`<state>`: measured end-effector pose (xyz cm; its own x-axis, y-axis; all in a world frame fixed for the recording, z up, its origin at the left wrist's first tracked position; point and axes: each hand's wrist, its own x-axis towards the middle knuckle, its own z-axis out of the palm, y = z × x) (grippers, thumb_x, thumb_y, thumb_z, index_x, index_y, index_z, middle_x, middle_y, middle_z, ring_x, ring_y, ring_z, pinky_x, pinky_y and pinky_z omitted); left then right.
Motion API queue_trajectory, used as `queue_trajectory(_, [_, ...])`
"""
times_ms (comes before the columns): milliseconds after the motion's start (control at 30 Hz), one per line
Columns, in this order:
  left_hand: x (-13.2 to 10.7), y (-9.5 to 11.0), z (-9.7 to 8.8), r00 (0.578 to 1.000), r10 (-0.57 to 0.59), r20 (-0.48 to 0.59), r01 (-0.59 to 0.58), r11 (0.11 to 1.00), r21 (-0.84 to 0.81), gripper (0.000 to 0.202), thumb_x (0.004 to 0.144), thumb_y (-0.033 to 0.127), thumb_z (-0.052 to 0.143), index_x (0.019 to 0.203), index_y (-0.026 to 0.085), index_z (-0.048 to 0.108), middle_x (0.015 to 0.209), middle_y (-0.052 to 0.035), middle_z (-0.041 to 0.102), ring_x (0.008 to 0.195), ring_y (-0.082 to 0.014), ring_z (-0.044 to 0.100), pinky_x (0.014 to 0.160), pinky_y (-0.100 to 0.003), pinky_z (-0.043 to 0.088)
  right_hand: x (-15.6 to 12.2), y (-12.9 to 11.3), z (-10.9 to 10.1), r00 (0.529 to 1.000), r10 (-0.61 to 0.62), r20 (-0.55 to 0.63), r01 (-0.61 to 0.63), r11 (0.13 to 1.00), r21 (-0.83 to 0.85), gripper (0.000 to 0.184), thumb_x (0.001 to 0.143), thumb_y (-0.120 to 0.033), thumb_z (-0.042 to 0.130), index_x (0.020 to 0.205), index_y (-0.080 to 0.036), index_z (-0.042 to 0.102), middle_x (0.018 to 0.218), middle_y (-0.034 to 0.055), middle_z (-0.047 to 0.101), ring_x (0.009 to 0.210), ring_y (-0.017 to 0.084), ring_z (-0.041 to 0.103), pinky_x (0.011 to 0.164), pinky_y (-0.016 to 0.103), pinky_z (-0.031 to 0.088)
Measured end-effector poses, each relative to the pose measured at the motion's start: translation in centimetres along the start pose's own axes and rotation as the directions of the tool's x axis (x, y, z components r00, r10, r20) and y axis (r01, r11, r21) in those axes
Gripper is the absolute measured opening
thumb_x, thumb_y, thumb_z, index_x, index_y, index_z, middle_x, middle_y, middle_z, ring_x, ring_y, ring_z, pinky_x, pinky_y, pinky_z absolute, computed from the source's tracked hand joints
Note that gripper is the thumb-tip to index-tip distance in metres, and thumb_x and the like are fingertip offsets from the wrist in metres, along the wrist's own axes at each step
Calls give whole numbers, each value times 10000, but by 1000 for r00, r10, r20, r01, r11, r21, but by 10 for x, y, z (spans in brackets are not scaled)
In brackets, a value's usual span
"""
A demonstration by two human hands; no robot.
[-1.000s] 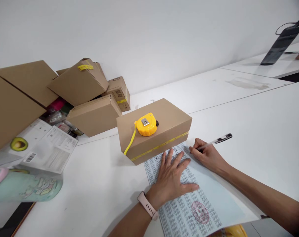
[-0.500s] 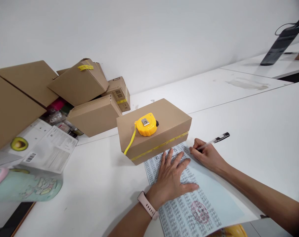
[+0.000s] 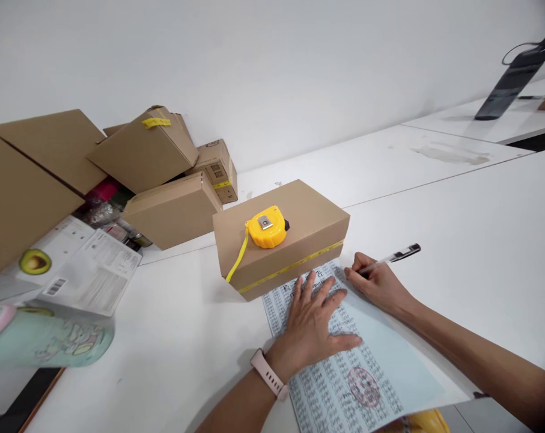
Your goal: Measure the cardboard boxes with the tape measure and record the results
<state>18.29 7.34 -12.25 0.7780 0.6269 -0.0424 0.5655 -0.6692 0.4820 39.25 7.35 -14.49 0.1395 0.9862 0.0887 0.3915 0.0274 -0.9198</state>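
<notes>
My right hand [image 3: 380, 284] is closed around a pen [image 3: 398, 254] with a clear barrel and black cap, its tip hidden by my fingers at the top right edge of a printed sheet [image 3: 389, 367]. The paper is pale blue with dense text and a round red stamp. Flat on it, fingers spread, lies my left hand [image 3: 315, 319], with a pink band at the wrist. Just beyond both hands sits a cardboard box [image 3: 299, 210] with yellow tape along its side. A yellow tape measure [image 3: 267, 227] rests on top of it, its strap hanging over the edge.
Several cardboard boxes [image 3: 173, 210] are piled at the back left by the wall. Nearer stand a white carton with an avocado picture [image 3: 92, 270] and a mint-green bottle [image 3: 51, 337]. A dark bottle [image 3: 502, 90] stands at the far right.
Almost nothing differs. The pen's upper end and my right hand have shifted very slightly; my left hand, the sheet and the box stay where they were.
</notes>
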Motion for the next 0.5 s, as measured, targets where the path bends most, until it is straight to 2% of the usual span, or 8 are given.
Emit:
queue_trajectory(333, [-1,1,-1,1000,4,3,-4,1000,-10,837,815,775,510,1487,290,389,1632,-23,232,1518,-336,16,1229,-580,35,-1,-3,-1,999,26,-19,-25,1000,5,332,831,-368,617,634,-231,389,543,-65,357,501,99,308,470,261,251])
queue_trajectory(433, [-1,0,-1,1000,0,-2,0,1000,-5,833,812,765,529,1486,296,387,1631,-17,236,1518,-336,16,1229,-581,40,-1,-8,-6,998,66,-11,-64,992,110,348,854,-446,620,668,-230,420,551,-55,420,501,106,352,476,263,284])
queue_trajectory(500, [-1,0,0,1000,-2,-2,2,1000,-3,831,807,756,547,1483,299,388,1630,-13,240,1518,-338,19,1230,-580,45,-1,-11,-11,997,53,48,-62,976,209,335,846,-507,641,750,-226,486,617,-34,495,540,118,411,505,269,332])
